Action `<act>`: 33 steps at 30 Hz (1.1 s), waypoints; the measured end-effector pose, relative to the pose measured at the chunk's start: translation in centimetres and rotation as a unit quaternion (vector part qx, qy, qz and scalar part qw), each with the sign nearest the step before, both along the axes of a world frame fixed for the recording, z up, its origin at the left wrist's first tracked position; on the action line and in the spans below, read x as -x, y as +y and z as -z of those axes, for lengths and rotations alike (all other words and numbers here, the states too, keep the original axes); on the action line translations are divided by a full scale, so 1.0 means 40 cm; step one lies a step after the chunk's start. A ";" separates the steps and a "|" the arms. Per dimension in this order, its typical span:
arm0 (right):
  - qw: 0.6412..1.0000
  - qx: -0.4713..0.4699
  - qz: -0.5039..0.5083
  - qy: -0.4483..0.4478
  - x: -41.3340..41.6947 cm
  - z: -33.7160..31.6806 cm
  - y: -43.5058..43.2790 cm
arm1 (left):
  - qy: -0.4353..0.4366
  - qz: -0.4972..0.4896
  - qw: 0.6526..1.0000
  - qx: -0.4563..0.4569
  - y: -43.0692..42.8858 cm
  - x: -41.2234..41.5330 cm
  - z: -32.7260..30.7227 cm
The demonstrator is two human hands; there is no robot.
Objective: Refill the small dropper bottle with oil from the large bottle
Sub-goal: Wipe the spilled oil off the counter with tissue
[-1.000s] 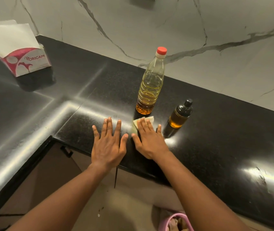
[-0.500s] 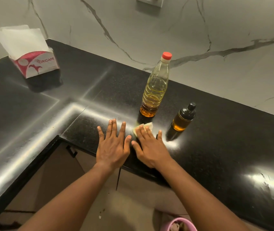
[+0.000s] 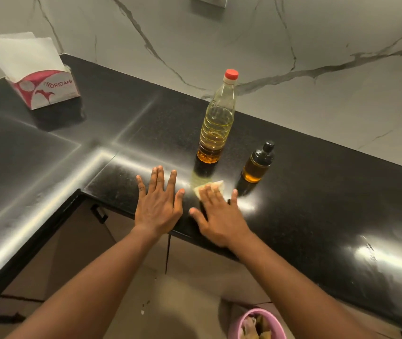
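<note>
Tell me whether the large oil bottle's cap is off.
No, the red cap sits on the neck of the large bottle, which stands upright.

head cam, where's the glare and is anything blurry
Head view: glare streaks the counter near its inner corner and far right. Head view: the right hand on the folded tissue looks slightly smeared; large bottle and dropper bottle are sharp. Head view: the wide lens bows the counter edges.
</note>
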State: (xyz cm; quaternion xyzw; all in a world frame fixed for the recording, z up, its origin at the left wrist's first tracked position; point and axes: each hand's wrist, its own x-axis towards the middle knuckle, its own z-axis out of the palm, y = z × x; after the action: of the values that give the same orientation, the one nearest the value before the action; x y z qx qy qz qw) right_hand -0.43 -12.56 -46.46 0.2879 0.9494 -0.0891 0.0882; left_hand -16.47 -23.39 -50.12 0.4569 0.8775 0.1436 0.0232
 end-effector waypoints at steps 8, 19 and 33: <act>0.999 -0.023 0.034 -0.028 -0.271 -0.006 -0.061 | 0.016 0.009 1.000 0.009 -0.003 -0.002 -0.007; 0.999 0.019 -0.033 0.011 -0.198 0.005 -0.077 | 0.034 0.130 0.991 -0.013 0.025 -0.143 0.005; 0.996 -0.012 0.082 0.012 -0.134 0.021 0.138 | 0.080 0.130 0.987 -0.060 0.027 -0.207 0.039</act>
State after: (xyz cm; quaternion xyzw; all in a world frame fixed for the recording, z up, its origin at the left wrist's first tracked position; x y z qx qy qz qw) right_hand 4.92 -7.02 -47.32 0.3650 0.9246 -0.0880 0.0652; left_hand -8.18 -22.33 -51.69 0.5775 0.7997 0.1545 -0.0559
